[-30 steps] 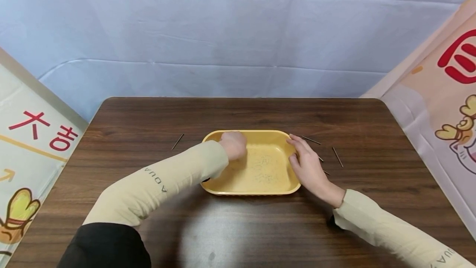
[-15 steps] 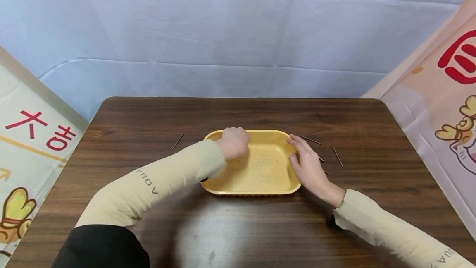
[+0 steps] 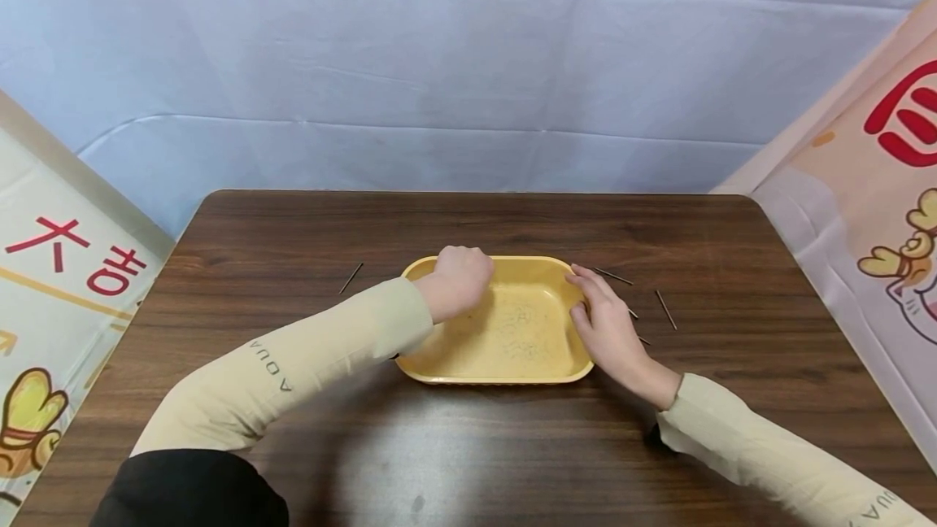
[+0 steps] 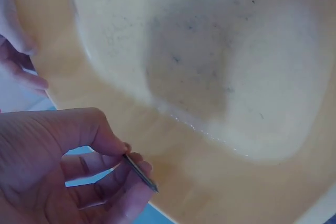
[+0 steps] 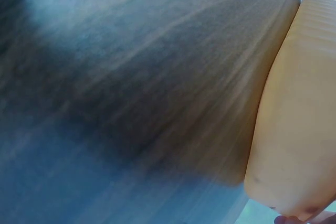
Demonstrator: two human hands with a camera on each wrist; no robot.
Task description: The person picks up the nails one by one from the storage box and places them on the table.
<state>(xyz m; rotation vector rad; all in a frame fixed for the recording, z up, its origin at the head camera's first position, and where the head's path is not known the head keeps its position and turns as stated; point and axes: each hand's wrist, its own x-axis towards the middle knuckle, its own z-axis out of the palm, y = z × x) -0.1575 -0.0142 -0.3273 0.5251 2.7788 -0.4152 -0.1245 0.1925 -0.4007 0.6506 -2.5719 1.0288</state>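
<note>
My left hand (image 3: 463, 275) is over the far left rim of a yellow plastic tray (image 3: 468, 379). The left wrist view shows its thumb and fingers pinching a thin dark nail (image 4: 140, 173) with its pointed end sticking out; in the head view this nail is hidden by the hand. My right hand (image 3: 611, 336) rests against the tray's right end, fingers extended and fingertips right at the rim. In the right wrist view the tray's outer wall (image 5: 294, 114) shows.
More nails lie on the brown wooden table (image 3: 468, 462): one nail (image 3: 351, 277) left of the tray, and several to its right, including one nail (image 3: 613, 276) by the far corner and another nail (image 3: 665, 310) farther out. A pale cloth (image 3: 468, 88) hangs behind.
My left hand has risen from inside the tray and shifted slightly away from me, up to its far rim. The right hand and the tray have stayed put.
</note>
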